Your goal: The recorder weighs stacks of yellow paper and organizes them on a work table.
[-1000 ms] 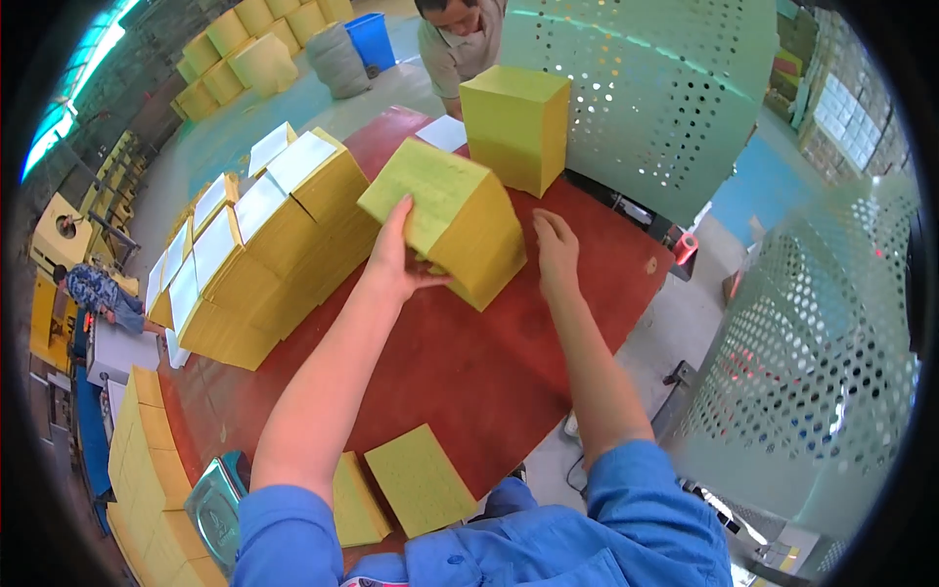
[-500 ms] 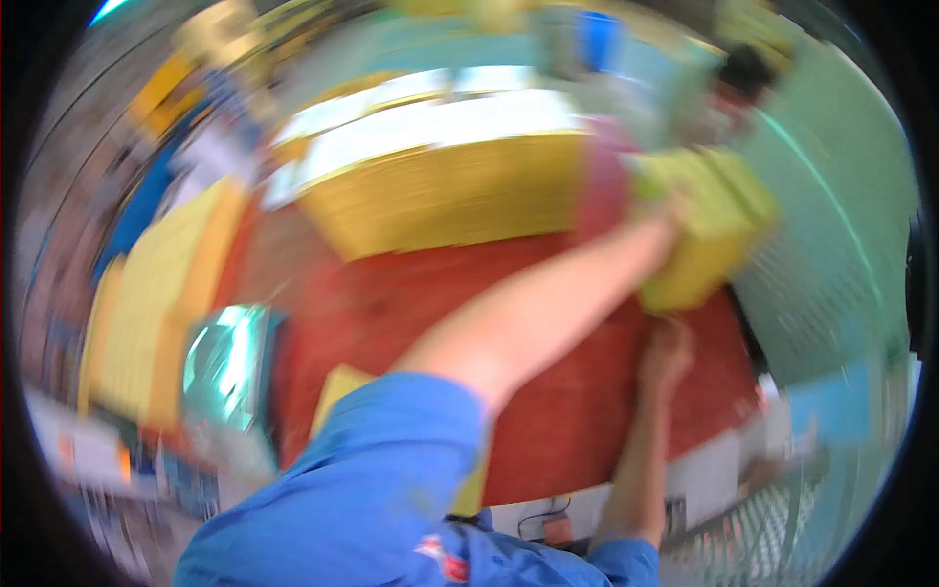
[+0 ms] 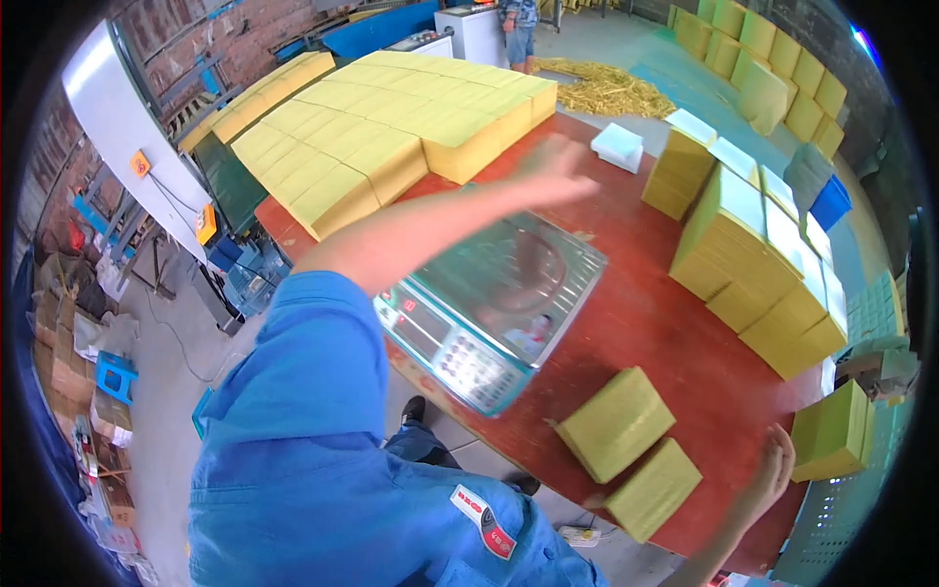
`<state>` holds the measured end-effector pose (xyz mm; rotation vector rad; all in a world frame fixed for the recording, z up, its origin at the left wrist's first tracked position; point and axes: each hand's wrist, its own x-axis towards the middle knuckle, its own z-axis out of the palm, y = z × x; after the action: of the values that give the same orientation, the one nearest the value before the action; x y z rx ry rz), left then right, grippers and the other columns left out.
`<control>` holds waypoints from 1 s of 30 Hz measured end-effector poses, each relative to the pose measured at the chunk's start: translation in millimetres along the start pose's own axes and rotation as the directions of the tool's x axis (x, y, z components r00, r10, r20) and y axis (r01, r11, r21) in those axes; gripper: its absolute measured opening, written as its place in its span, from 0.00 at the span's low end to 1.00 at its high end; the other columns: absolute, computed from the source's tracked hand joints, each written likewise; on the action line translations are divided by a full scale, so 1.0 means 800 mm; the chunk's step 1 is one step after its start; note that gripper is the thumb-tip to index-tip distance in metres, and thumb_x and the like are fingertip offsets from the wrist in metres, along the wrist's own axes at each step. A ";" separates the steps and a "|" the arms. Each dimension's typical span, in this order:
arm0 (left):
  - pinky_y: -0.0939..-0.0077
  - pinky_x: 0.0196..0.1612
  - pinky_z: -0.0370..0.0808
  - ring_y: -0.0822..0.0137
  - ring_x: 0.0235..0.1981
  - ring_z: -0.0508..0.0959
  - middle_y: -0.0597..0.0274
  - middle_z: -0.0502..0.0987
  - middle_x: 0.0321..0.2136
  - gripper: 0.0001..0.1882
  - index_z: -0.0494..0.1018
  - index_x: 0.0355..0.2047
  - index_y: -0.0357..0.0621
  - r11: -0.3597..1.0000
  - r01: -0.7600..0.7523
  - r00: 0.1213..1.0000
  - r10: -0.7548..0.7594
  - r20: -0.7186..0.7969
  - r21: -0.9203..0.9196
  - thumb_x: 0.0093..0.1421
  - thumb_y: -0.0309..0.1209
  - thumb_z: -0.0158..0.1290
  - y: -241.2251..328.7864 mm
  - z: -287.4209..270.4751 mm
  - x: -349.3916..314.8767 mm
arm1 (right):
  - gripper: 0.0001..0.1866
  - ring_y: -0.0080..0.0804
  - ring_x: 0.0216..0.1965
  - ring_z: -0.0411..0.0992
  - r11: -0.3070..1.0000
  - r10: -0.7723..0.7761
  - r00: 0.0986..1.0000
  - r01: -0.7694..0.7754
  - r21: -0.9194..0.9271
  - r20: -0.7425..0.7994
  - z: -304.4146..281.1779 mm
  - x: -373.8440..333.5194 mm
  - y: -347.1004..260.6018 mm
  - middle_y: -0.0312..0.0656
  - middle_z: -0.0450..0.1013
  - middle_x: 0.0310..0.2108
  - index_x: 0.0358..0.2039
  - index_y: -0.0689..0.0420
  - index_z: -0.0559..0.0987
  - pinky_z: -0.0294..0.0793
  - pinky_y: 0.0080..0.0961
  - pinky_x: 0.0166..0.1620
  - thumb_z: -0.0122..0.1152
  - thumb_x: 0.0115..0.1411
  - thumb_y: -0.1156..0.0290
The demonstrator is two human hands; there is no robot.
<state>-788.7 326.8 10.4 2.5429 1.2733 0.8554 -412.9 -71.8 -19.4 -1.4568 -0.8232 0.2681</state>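
My left hand (image 3: 560,172), slightly blurred, reaches over the far side of the digital scale (image 3: 468,370) with its fingers stretched out and nothing in them. The scale's glassy platform looks bare apart from reflections. At the table's right edge my right hand (image 3: 780,458) has its fingers loosely extended, empty, just beside a stack of yellow paper (image 3: 822,430); a small gap shows between them. Two smaller yellow paper stacks (image 3: 616,423) (image 3: 653,489) lie side by side at the near edge, between the scale and my right hand.
Many yellow paper blocks (image 3: 342,147) cover the table's far left. White-topped yellow stacks (image 3: 734,235) stand at the right, with a small white pile (image 3: 618,147) nearby. A person (image 3: 518,34) stands far back. Boxes and bags (image 3: 73,352) lie on the floor at left.
The view has swung left. My left hand has let go of the yellow paper stack at the right and moved over the scale. My right hand stays at the right side.
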 end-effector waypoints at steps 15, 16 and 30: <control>0.51 0.68 0.52 0.46 0.69 0.52 0.41 0.54 0.67 0.50 0.56 0.67 0.42 0.891 0.327 0.906 -0.390 0.162 0.316 0.57 0.69 0.42 -0.415 -0.071 0.035 | 0.15 0.50 0.56 0.66 0.483 -0.283 0.109 0.874 0.044 0.953 0.685 -0.260 -0.114 0.48 0.75 0.45 0.37 0.58 0.83 0.53 0.49 0.64 0.55 0.54 0.65; 0.51 0.68 0.52 0.46 0.69 0.52 0.41 0.54 0.67 0.50 0.56 0.67 0.42 0.896 0.321 0.910 -0.382 0.162 0.306 0.57 0.69 0.42 -0.412 -0.061 0.042 | 0.15 0.50 0.56 0.66 0.476 -0.277 0.113 0.879 0.034 0.954 0.692 -0.256 -0.106 0.48 0.75 0.45 0.37 0.58 0.83 0.53 0.49 0.64 0.55 0.54 0.65; 0.37 0.63 0.58 0.42 0.65 0.57 0.35 0.58 0.63 0.52 0.60 0.62 0.33 0.920 0.222 0.952 -0.276 0.130 0.324 0.44 0.58 0.61 -0.362 -0.024 0.005 | 0.07 0.41 0.42 0.72 0.390 -0.222 0.100 0.921 -0.006 0.970 0.681 -0.250 -0.089 0.40 0.74 0.22 0.20 0.54 0.82 0.54 0.51 0.65 0.59 0.47 0.66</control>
<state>-994.4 507.6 -85.6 2.5231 1.7388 0.3985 -922.3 210.4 -70.4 -1.2901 -2.6852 -0.0116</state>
